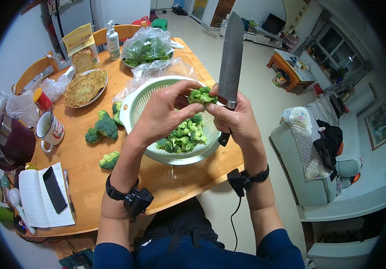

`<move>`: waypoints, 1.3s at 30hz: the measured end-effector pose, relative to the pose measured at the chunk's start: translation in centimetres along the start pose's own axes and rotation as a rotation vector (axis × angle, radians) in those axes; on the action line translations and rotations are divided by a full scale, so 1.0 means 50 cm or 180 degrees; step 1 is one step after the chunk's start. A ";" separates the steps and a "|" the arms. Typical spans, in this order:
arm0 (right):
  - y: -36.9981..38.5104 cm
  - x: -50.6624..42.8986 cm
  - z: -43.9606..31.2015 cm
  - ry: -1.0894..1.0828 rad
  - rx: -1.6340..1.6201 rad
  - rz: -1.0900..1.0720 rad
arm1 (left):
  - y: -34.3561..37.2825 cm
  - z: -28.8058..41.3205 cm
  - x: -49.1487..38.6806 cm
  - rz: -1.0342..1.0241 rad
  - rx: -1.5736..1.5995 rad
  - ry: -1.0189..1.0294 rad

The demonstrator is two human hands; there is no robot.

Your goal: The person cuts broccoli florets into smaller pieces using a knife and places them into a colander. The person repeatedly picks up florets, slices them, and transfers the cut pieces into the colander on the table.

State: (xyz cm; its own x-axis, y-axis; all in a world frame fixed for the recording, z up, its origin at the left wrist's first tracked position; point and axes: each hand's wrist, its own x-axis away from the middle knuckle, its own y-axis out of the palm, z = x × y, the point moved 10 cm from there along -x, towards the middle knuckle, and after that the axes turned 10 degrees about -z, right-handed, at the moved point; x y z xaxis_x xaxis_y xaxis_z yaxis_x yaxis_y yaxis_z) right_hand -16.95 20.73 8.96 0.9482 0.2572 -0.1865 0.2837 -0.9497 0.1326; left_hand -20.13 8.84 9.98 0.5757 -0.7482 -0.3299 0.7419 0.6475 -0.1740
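Between the fingertips of both hands is a broccoli floret (202, 96), held above a pale green plastic colander (135, 101). My left hand (166, 109) grips the floret from the left. My right hand (232, 112) has the black handle of a kitchen knife (230, 60) in its palm, the broad blade pointing up and away, while its thumb and forefinger touch the floret. Cut broccoli pieces (183, 136) lie in the colander. Left of it, on the wooden table, are larger broccoli chunks (106, 127) and a single floret (109, 160).
Flatbread (85, 88) lies on a plate near an enamel mug (52, 129) and a dark purple appliance (13, 143). A phone (54, 190) rests on an open notebook (33, 198). A bagged bowl of greens (147, 50) and a pump bottle (113, 42) stand behind. The table edge (209, 186) curves close to me.
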 end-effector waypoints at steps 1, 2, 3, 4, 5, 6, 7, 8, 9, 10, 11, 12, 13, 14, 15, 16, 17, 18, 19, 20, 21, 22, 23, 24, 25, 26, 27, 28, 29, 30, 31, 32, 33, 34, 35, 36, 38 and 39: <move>0.002 0.000 -0.004 -0.0107 0.0055 0.0079 | -0.002 -0.009 -0.003 0.0108 0.0238 -0.0074; 0.002 -0.001 -0.005 -0.0171 0.0057 0.0178 | -0.006 -0.007 -0.002 0.0186 0.0331 0.0013; 0.001 -0.002 -0.004 -0.0195 0.0031 0.0253 | -0.009 -0.004 -0.003 0.0227 0.0367 0.0116; 0.000 -0.003 -0.004 -0.0234 -0.0019 0.0313 | -0.014 -0.005 -0.004 0.0268 0.0417 0.0157; 0.000 -0.004 -0.004 -0.0269 -0.0070 0.0369 | -0.018 -0.005 -0.004 0.0307 0.0466 0.0197; 0.001 -0.006 -0.004 -0.0307 -0.0167 0.0367 | -0.024 -0.011 -0.004 0.0368 0.0571 0.0160; 0.001 -0.007 -0.005 -0.0314 -0.0180 0.0378 | -0.028 -0.013 -0.002 0.0418 0.0488 0.0129; 0.004 -0.009 -0.004 -0.0324 -0.0196 0.0355 | -0.033 -0.016 0.000 0.0469 0.0410 0.0067; 0.003 -0.009 -0.004 -0.0302 -0.0190 0.0398 | -0.039 -0.018 0.002 0.0520 0.0329 0.0004; 0.005 -0.008 -0.005 -0.0312 -0.0124 0.0403 | -0.039 -0.015 0.002 0.0532 0.0465 0.0090; 0.004 -0.005 -0.005 -0.0289 -0.0036 0.0472 | -0.043 -0.017 0.004 0.0580 0.0471 0.0049; 0.009 -0.002 -0.008 -0.0308 0.0049 0.0470 | -0.045 -0.015 0.004 0.0597 0.0502 0.0073; 0.004 0.006 -0.016 -0.0380 0.0207 0.0647 | -0.047 -0.012 0.005 0.0613 0.0530 0.0099; 0.002 0.015 -0.030 -0.0494 0.0364 0.0751 | -0.052 -0.007 0.006 0.0668 0.0447 0.0135; 0.001 0.025 -0.043 -0.0608 0.0523 0.0857 | -0.056 -0.002 0.007 0.0722 0.0366 0.0173; 0.006 0.038 -0.053 -0.0678 0.0781 0.0948 | -0.059 0.003 0.009 0.0772 0.0284 0.0214; 0.025 0.040 -0.056 -0.0669 0.0946 0.0757 | -0.060 0.005 0.010 0.0791 0.0296 0.0234; 0.039 0.045 -0.055 -0.0591 0.1115 0.0634 | -0.060 0.007 0.011 0.0804 0.0309 0.0252; 0.050 0.048 -0.054 -0.0514 0.1287 0.0524 | -0.059 0.009 0.011 0.0811 0.0325 0.0265; 0.062 0.043 -0.047 -0.0452 0.1403 0.0483 | -0.057 0.009 0.012 0.0808 0.0373 0.0269; 0.068 0.039 -0.043 -0.0429 0.1353 0.0462 | -0.054 0.010 0.012 0.0799 0.0421 0.0271; 0.072 0.034 -0.043 -0.0473 0.1303 0.0475 | -0.049 0.014 0.011 0.0764 0.0503 0.0350; 0.076 0.028 -0.043 -0.0514 0.1259 0.0460 | -0.048 0.016 0.011 0.0781 0.0524 0.0364; 0.077 0.027 -0.041 -0.0503 0.1178 0.0468 | -0.046 0.021 0.011 0.0777 0.0579 0.0452; 0.078 0.024 -0.040 -0.0491 0.1097 0.0471 | -0.045 0.026 0.011 0.0778 0.0635 0.0538; 0.078 0.023 -0.039 -0.0475 0.1016 0.0469 | -0.045 0.023 0.013 0.0797 0.0624 0.0480; 0.080 0.021 -0.038 -0.0450 0.0981 0.0420 | -0.045 0.026 0.014 0.0805 0.0627 0.0539; 0.082 0.021 -0.037 -0.0421 0.0946 0.0371 | -0.046 0.027 0.015 0.0831 0.0651 0.0578; 0.084 0.021 -0.036 -0.0391 0.0912 0.0321 | -0.046 0.026 0.016 0.0854 0.0694 0.0591; 0.084 0.022 -0.036 -0.0374 0.0874 0.0309 | -0.046 0.028 0.017 0.0856 0.0636 0.0612; 0.083 0.023 -0.034 -0.0356 0.0836 0.0297 | -0.045 0.029 0.017 0.0855 0.0596 0.0607; 0.084 0.022 -0.032 -0.0338 0.0797 0.0286 | -0.043 0.031 0.018 0.0842 0.0587 0.0635; 0.083 0.022 -0.035 -0.0390 0.0937 0.0332 | -0.043 0.032 0.019 0.0891 0.0543 0.0634; 0.083 0.020 -0.037 -0.0443 0.1077 0.0378 | -0.042 0.034 0.020 0.0927 0.0528 0.0668; 0.084 0.018 -0.039 -0.0496 0.1217 0.0426 | -0.041 0.032 0.020 0.0982 0.0530 0.0618; 0.082 0.015 -0.038 -0.0527 0.1183 0.0463 | -0.034 0.036 0.021 0.0948 0.0646 0.0711; 0.080 0.009 -0.037 -0.0617 0.1122 0.0538 | -0.020 0.039 0.019 0.0849 0.0987 0.0860; 0.080 0.007 -0.037 -0.0675 0.1095 0.0573 | -0.021 0.032 0.019 0.0934 0.0875 0.0734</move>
State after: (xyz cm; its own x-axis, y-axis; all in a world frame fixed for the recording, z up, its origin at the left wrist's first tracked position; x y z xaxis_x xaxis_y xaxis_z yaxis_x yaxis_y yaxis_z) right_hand -15.20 17.37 11.24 0.9176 0.0738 -0.3906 0.0184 -0.9894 -0.1439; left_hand -19.81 7.24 11.33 0.7066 -0.4671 -0.5315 0.6405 0.7415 0.1998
